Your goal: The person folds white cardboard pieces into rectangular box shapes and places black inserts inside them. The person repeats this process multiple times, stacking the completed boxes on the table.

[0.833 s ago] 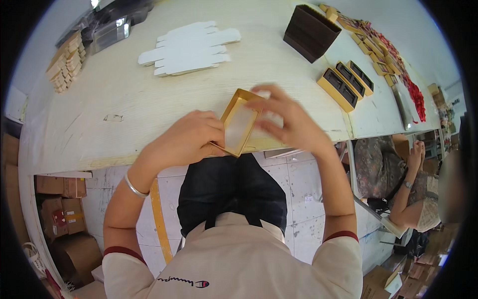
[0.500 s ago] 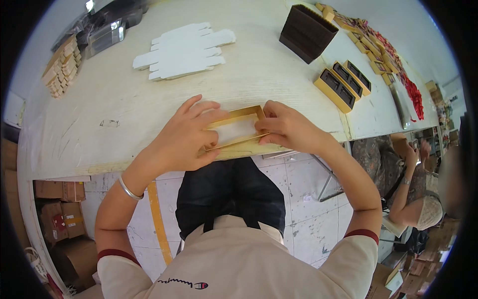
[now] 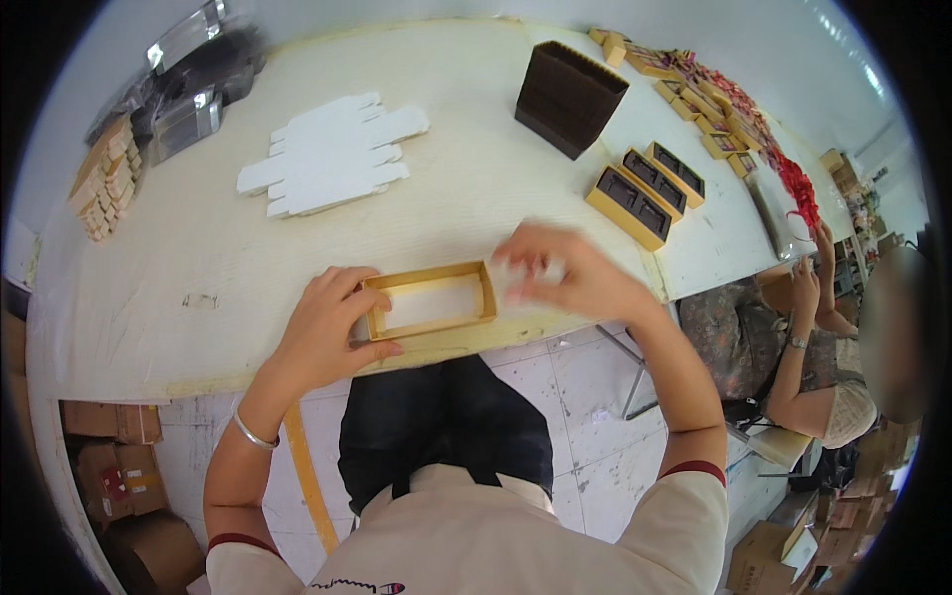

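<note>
Head view — gold box tray (image 3: pixel 429 302) now flat under left-hand fingers (image 3: pixel 342 322), right hand (image 3: pixel 560 278) lifted off, fingers spread.

My white worktable (image 3: pixel 496 178) carries a shallow gold box (image 3: pixel 429 300) at its near edge, flat white die-cut blanks (image 3: pixel 332 154) further back, a dark ribbed block (image 3: pixel 570 97), three black-lined gold trays (image 3: pixel 645 188) — and small wooden stacks (image 3: pixel 102 178) far left.

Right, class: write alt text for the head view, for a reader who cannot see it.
A person's left hand steadies an open gold box tray at the edge of a white table, while the right hand hovers blurred beside it. Flat white card blanks and dark-lined boxes lie beyond.
</note>
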Demonstrator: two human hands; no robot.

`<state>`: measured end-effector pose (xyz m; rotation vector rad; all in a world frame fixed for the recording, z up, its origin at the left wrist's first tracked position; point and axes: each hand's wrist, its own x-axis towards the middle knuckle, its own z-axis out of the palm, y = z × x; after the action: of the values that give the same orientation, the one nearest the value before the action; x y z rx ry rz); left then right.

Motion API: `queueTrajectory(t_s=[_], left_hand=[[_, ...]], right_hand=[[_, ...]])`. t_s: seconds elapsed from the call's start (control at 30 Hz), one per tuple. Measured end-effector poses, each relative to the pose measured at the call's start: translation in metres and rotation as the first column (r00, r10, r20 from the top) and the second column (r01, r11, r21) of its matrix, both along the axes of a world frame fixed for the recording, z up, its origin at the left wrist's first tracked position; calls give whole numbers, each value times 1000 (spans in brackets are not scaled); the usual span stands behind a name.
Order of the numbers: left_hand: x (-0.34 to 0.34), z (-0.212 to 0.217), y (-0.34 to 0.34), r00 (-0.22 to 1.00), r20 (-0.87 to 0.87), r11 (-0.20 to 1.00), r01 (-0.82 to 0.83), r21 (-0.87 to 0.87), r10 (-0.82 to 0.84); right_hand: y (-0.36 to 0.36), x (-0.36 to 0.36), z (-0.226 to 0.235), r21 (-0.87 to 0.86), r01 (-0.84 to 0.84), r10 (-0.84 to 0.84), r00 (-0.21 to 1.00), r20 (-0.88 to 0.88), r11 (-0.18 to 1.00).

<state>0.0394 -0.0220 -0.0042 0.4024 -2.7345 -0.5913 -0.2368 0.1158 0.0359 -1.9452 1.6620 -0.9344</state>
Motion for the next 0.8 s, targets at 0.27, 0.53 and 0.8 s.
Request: queueTrajectory(t_s=[0.27, 0.53, 0.8], left_hand=[[-14, -11, 3, 993, -117, 999, 10, 38, -6], [-12, -15, 1, 987, -162, 993, 18, 116, 1], [-9, -12, -3, 990, -144, 982, 21, 185, 6]], right_hand=[[-57, -147, 49, -519, 287, -590, 479, -650, 805], [-67, -160, 66, -509, 306, -584, 557, -590, 805], [9, -23, 64, -97, 334, -212, 769, 603, 937]])
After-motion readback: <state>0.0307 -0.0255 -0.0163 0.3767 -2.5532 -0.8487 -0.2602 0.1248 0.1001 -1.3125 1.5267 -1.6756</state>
